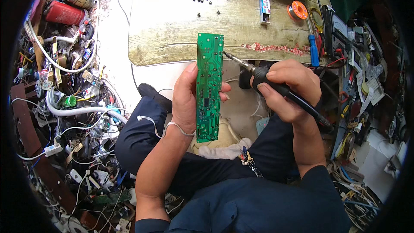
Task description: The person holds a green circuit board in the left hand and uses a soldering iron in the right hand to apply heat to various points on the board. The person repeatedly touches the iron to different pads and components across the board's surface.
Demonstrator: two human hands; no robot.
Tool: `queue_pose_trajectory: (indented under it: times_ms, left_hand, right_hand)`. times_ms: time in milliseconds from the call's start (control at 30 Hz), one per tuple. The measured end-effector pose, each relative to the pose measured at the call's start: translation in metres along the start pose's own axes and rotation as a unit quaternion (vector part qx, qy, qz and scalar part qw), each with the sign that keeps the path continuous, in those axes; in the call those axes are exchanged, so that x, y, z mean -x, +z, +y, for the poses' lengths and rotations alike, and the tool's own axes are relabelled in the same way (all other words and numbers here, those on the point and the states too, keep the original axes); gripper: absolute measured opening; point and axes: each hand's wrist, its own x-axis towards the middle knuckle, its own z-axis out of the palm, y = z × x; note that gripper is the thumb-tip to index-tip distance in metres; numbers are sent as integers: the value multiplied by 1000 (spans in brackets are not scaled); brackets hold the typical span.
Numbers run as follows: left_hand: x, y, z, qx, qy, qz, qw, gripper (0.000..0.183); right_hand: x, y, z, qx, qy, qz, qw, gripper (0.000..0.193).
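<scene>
My left hand (186, 92) grips a long green circuit board (209, 67) by its edges, holding it upright over my lap, with fingertips showing past its right edge. A thin white cable runs from the board's lower end across my left wrist. My right hand (291, 88) is wrapped round the dark handle of a soldering iron (276, 82). The iron's tip lies at the board's upper right edge; whether it touches I cannot tell. Several small black parts (202, 1) are scattered on the wooden table (172, 30) beyond the board.
On the table stand a small open box (265, 11), an orange solder spool (297, 10) and a blue-handled screwdriver (313, 49). Reddish flecks (276, 48) lie near its front edge. Heaped cables and electronic scrap (86, 138) fill the left side; more clutter (362, 73) crowds the right.
</scene>
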Motion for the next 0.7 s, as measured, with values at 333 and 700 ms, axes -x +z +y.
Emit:
queue_pose_trajectory:
  times_ms: [333, 700]
  left_hand:
    - [-1, 0, -1, 0, 11, -2, 1000, 50]
    - [0, 3, -1, -11, 8, 17, 1000, 50]
  right_hand:
    - [2, 2, 2, 1, 9, 2, 1000, 31]
    - [0, 2, 3, -3, 2, -6, 1000, 31]
